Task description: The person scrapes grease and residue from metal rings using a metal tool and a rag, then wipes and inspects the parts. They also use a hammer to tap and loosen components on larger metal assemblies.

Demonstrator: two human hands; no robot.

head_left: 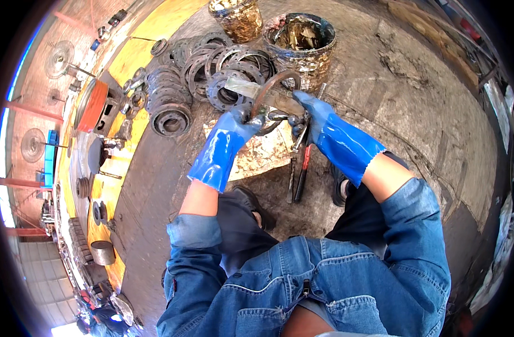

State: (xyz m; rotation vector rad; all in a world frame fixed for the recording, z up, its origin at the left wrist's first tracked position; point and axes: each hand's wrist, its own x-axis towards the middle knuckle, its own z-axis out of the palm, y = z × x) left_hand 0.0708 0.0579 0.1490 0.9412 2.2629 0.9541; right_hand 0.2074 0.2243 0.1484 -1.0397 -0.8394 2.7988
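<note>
My left hand (243, 123), in a blue rubber glove with dirty fingertips, grips a rusty metal ring (261, 96) that stands up on edge. A flat, scraper-like metal blade (241, 86) passes across the ring. My right hand (316, 115), gloved the same way, is closed at the blade's near right end, beside the ring; its fingertips are partly hidden. Under my hands lies a stained sheet of cardboard (262, 157). Long-handled tools lie just below the right hand, one with a red and black handle (303, 171).
Several dark metal rings (226, 92) lie piled ahead to the left, beside stacked flanged discs (170, 106). Two grimy buckets (304, 62) (237, 22) stand beyond. Along the left runs a yellow strip (113, 185) with metal parts and an orange-red machine part (92, 105).
</note>
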